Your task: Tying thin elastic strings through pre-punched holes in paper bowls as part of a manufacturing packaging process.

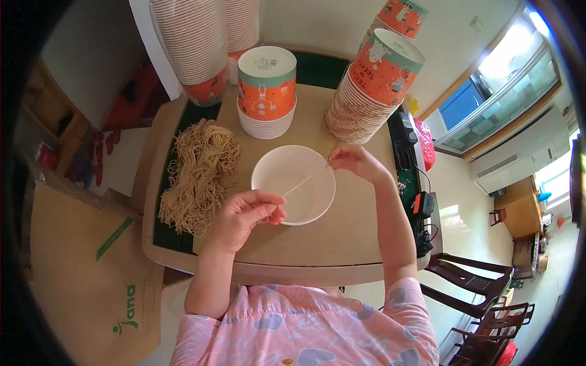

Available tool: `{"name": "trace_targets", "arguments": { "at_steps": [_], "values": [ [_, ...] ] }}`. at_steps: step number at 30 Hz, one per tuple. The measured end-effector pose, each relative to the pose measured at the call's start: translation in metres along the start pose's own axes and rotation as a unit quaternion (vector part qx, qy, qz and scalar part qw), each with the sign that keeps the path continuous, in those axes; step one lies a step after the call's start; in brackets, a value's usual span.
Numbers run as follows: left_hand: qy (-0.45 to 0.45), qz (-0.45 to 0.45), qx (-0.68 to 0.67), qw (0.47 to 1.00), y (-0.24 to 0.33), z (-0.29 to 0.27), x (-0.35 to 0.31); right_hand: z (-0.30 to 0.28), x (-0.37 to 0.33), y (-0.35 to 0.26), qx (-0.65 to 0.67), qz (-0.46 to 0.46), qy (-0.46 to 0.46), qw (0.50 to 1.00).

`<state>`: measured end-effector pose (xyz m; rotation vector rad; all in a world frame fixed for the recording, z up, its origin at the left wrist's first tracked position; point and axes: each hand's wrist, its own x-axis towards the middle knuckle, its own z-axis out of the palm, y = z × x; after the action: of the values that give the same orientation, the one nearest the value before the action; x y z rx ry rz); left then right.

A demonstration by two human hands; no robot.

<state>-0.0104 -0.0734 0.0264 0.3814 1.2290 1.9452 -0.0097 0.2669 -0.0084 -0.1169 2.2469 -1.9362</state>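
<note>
A thin beige cord (306, 179) runs taut between my two hands, slanting across the mouth of a round white paper bucket (268, 168). My left hand (249, 215), at the bucket's near left edge, pinches one end. At the far right of the rim, my right hand (359, 162) grips the other end between thumb and fingers. Left of the bucket lies a loose heap of similar beige cords (200, 177). Behind it stands an upside-down stack of orange and green printed buckets (267, 91). A leaning stack (366, 100) with beige cords along its rims is at the right.
Tall stacks of buckets in clear plastic (189, 43) stand at the table's back left. Along the right edge of the table (342, 241) are a black power strip (401, 146), cables and an orange-and-black device (422, 204). A cardboard box (85, 274) and dark wooden chairs (470, 280) flank the table.
</note>
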Motion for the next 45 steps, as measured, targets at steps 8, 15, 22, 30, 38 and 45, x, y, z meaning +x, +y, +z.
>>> {"name": "trace_targets", "arguments": {
  "at_steps": [8, 15, 22, 30, 38, 45],
  "values": [
    [-0.003, 0.149, -0.112, 0.982, -0.005, -0.008, 0.015, 0.074, -0.017, -0.051, -0.241, -0.118, 0.142, 0.953],
    [0.025, 0.181, -0.122, 0.975, 0.001, -0.005, 0.015, 0.109, -0.064, -0.065, -0.558, -0.134, 0.004, 0.819],
    [0.092, 0.244, -0.129, 0.957, 0.004, -0.023, 0.028, 0.091, -0.074, -0.061, -0.578, -0.134, 0.041, 0.804],
    [0.237, 0.268, -0.115, 0.927, -0.003, -0.048, 0.027, 0.093, -0.076, -0.051, -0.519, -0.142, 0.089, 0.838],
    [0.286, 0.198, -0.129, 0.929, -0.044, -0.077, -0.008, 0.096, -0.082, -0.038, -0.470, -0.180, 0.173, 0.847],
    [0.072, 0.107, -0.174, 0.976, -0.088, -0.029, -0.074, 0.164, -0.138, -0.023, -0.143, -0.175, 0.121, 0.967]
  ]
}}
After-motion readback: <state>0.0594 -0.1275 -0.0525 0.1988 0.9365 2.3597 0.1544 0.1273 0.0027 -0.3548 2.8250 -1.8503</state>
